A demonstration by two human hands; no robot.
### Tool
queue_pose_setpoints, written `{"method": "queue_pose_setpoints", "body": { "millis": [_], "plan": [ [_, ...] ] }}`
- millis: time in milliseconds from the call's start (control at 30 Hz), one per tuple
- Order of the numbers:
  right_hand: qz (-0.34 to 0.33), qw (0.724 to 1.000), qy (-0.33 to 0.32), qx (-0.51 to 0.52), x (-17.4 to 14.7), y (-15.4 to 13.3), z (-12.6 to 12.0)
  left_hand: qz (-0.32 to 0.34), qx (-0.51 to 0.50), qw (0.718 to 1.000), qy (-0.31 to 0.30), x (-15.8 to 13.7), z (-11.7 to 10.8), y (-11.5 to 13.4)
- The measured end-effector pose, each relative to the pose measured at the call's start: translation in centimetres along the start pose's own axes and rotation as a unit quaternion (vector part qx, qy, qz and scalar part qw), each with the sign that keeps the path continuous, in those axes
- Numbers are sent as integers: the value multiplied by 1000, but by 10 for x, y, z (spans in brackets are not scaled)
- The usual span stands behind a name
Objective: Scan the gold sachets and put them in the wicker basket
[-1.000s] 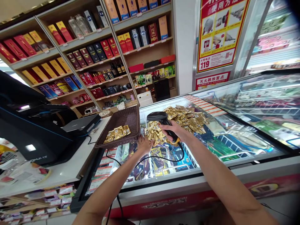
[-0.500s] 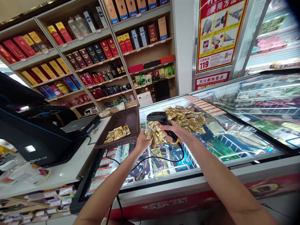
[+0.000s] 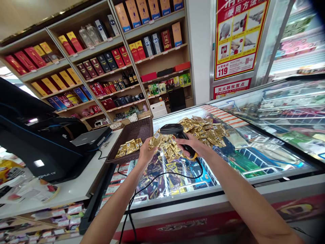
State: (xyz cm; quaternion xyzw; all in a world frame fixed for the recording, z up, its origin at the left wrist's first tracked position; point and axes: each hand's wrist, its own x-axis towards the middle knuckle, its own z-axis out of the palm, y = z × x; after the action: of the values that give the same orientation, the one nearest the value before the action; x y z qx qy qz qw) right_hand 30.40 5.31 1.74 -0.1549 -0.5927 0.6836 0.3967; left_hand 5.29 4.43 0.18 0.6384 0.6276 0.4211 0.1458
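Wrapped round the handle of a black barcode scanner is my right hand; the scanner's head points left and its cable loops down over the glass. My left hand grips a small gold packet with a pale label, just left of the scanner head. A pile of similar gold packets lies on the freezer's glass top behind and below the scanner. Beside my left hand, a brown woven basket holds several gold packets.
The glass-topped freezer spans the front, with packaged goods inside. A black checkout machine stands on the white counter at left. Shelves of boxed bottles line the back wall, and a fire-safety poster hangs at right.
My left hand has moved left and slightly up with the gold packet, away from the pile and nearer the basket. The scanner stays in my right hand, almost in place.
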Motion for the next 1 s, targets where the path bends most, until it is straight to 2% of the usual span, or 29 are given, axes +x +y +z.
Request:
{"method": "queue_pose_setpoints", "body": {
  "millis": [200,700,900,1000],
  "plan": [
    [16,1000,-23,1,-2,3,-3,16,50,998,16,5,-3,-1],
    [27,999,-19,-41,1,4,-2,27,63,997,32,9,-7,-13],
    [43,998,-7,-42,2,10,-3,11,30,999,42,8,-6,-19],
    [50,998,4,-39,1,12,-4,2,9,998,65,11,-13,-23]
  ]
}}
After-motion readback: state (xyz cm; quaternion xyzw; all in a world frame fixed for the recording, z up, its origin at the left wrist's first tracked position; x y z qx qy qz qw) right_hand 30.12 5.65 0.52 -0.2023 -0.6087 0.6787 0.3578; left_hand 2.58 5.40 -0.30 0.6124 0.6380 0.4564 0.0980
